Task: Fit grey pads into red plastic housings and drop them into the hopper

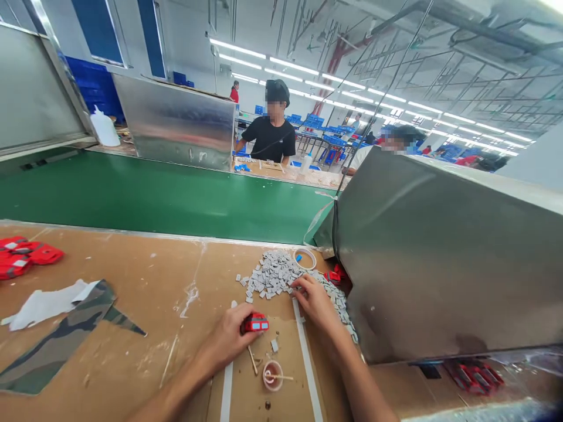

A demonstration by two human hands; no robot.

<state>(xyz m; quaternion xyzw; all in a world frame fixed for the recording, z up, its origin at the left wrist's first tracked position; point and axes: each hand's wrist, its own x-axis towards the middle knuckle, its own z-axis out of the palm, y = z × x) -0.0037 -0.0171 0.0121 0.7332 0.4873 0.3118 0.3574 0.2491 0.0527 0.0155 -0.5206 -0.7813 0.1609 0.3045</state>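
My left hand [232,329] is closed around a small red toy vehicle [257,322] with pale blue windows, just above the brown work surface. At the edge of a heap of small grey rectangular pieces [275,272] is my right hand [311,296], its thumb and fingertips pinched together. Whether a piece is between those fingertips is too small to make out. One loose grey piece [274,346] lies between my forearms. Nearer to me stands a small cup [272,375] with a thin stick across it, and another stick [253,360] lies beside it.
A green conveyor belt [153,199] runs behind the work surface. Red parts [26,255] and camouflage cloth [61,337] lie at the left. A tape roll [305,258] sits behind the heap. A large metal panel [440,264] rises on the right. A co-worker [275,132] is across the belt.
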